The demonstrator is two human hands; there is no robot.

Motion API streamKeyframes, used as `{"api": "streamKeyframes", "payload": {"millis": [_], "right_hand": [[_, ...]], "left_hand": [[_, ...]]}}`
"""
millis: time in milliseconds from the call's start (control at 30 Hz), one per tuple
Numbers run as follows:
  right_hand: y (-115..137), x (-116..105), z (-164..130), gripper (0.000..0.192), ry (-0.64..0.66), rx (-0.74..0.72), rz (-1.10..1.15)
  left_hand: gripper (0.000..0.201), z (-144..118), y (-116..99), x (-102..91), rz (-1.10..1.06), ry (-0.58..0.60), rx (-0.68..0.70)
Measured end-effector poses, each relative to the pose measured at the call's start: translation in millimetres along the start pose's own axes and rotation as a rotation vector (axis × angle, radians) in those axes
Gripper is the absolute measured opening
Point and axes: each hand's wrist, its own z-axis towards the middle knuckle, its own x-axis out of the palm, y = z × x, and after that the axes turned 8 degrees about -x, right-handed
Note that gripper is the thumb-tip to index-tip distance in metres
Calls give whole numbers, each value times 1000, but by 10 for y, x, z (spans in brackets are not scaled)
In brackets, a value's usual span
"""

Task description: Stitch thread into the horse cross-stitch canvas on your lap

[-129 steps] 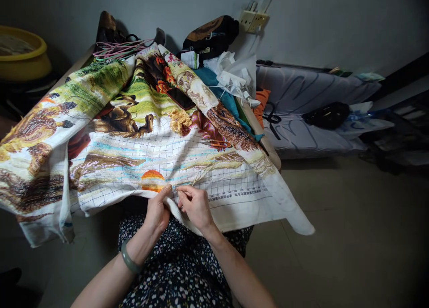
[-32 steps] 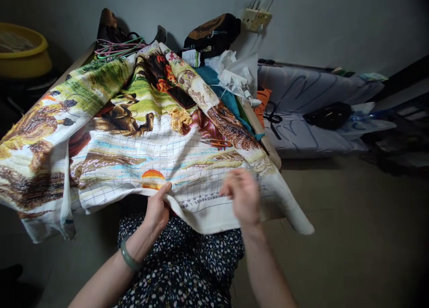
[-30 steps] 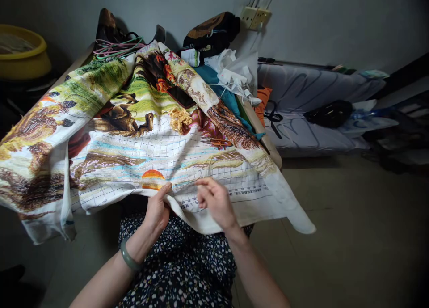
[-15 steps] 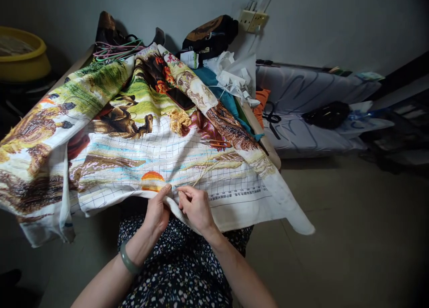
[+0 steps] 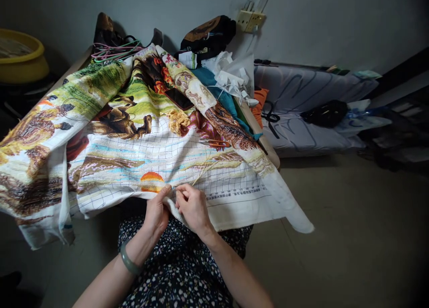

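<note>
A large cross-stitch cloth [image 5: 231, 180] with a printed grid and stitched scenery spreads over the table and hangs towards my lap. My left hand [image 5: 157, 212] grips its near edge, thumb on top beside an orange stitched sun [image 5: 152, 182]. Just to the right, my right hand [image 5: 192, 207] is closed in a pinch against the cloth; whatever is between the fingertips is too small to make out. A pale yellow thread [image 5: 203, 167] runs over the cloth close to it. Farther up lie orange thread snips [image 5: 219, 143] and a bundle of yellow thread [image 5: 178, 122].
A dark phone [image 5: 178, 99] rests on the cloth. Behind are clothes hangers [image 5: 115, 52], a black and brown bag [image 5: 209, 35] and white plastic bags [image 5: 231, 71]. A yellow basin [image 5: 23, 60] stands left; a covered sofa [image 5: 288, 93] is on the right.
My right hand has shifted very slightly at the cloth, still pinched. The left hand keeps its hold, and the whole view has moved a little.
</note>
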Motion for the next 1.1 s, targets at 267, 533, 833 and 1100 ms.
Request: {"api": "streamKeyframes", "payload": {"millis": [267, 533, 833, 1100], "right_hand": [[-107, -11, 1, 13, -45, -58, 96], [-106, 29, 9, 12, -73, -40, 119], [-95, 126, 18, 9, -163, 22, 198], [44, 41, 140, 13, -50, -74, -60]], "left_hand": [[24, 55, -1, 4, 21, -49, -10], [21, 61, -21, -7, 48, -25, -70], [18, 19, -10, 4, 12, -19, -58], [24, -74, 17, 8, -9, 81, -15]]}}
